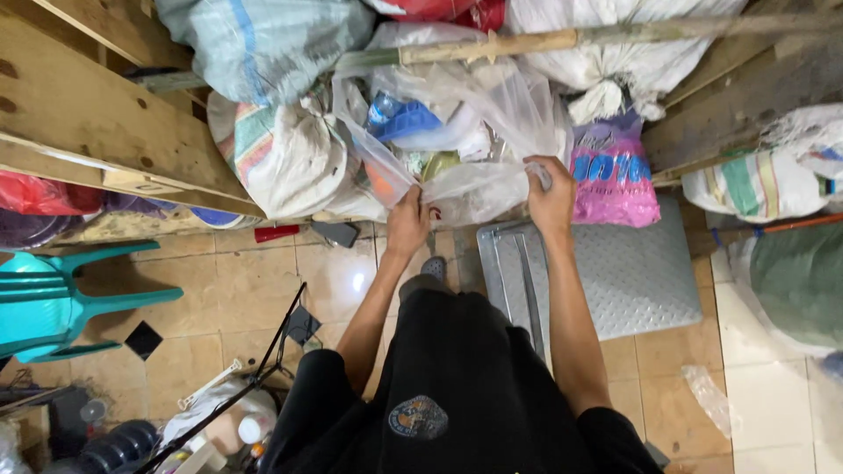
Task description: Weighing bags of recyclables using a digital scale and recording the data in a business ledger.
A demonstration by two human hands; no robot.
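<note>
Person stands over a clear plastic bag [457, 140] stuffed w/ mixed items, incl. a blue plastic piece [402, 118] and a greenish lump. Bag sits on the floor at the far side, wedged among white sacks [290, 158], w/ a pink printed bag [612, 171] just to its right and a bamboo pole [527, 42] lying across above it.

Left hand [410, 219] pinches the near left edge of the bag mouth, fingers clenched on the film. Right hand [549, 189] grips the near right edge, fingers closed around a bunched bit of plastic.

Progress, as I read it: bag looks already filled, both edges gathered in hand but held apart. Mouth not yet drawn together, no knot or twist visible, so closing seems barely begun.

Near the feet: grey metal platform [632, 272] on the tiled floor [255, 290], right of centre. Teal plastic chair [61, 298] tipped over at left. Wooden boards [97, 114] far left.
</note>
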